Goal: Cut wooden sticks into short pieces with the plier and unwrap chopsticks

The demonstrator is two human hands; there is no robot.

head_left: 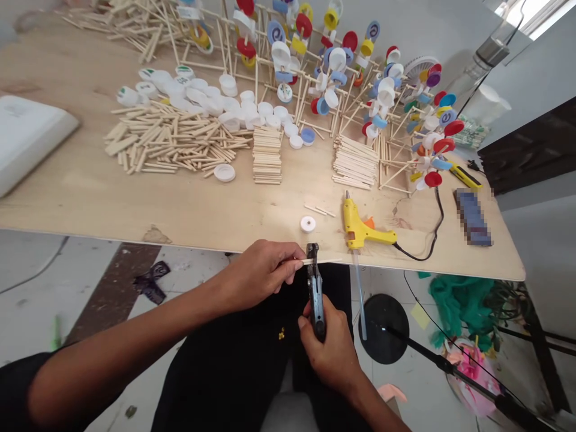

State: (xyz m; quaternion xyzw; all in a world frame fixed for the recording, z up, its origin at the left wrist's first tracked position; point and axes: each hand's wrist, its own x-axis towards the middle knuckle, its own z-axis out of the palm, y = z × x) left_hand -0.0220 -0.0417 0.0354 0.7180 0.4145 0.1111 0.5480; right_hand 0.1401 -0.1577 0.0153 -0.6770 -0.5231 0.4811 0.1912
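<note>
Between the fingertips of my left hand (272, 267) is a thin wooden stick (332, 260), lying level across the jaws of a cutting tool. My right hand (330, 345) is wrapped round the handles of this tool, which looks like pliers (315, 294), with its dark head pointing up at the table edge. The stick passes through the jaws and sticks out to the right. Just beyond the jaws lies a white bottle cap (308, 224) with a hole in its middle. Two short sticks (319, 210) rest behind it.
A yellow glue gun (360, 225) lies on the table (202, 204), its clear glue stick hanging over the edge. Behind are loose sticks (166, 138), stacked sticks (267, 155), white caps (202, 96) and several stick frames with coloured caps (382, 93). A phone (472, 217) lies at right.
</note>
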